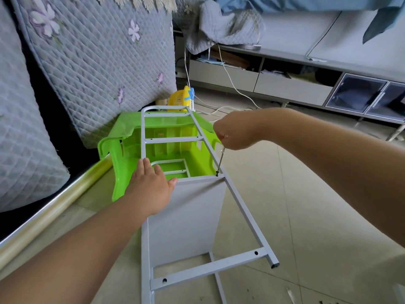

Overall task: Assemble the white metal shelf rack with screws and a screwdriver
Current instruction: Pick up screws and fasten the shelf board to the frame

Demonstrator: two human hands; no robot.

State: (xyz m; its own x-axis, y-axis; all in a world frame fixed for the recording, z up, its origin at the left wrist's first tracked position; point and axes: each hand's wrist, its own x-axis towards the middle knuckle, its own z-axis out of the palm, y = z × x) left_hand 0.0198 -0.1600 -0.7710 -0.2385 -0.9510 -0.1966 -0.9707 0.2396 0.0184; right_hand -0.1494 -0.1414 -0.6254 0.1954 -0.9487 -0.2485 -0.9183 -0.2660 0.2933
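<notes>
The white rack [186,216] lies on its side on the floor [295,216], its top end leaning into an overturned green stool [122,154]; the right hand [232,134] grips the screwdriver [220,161], tip in a screw [217,174] at the panel's corner (keep it upright, pressing down); the left hand [151,185] presses flat, fingers straight, on the frame; white cables [230,84] trail well behind.

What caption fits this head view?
Right hand drives a screwdriver into the white rack frame while the left hand presses the shelf panel beside a green stool.
</notes>
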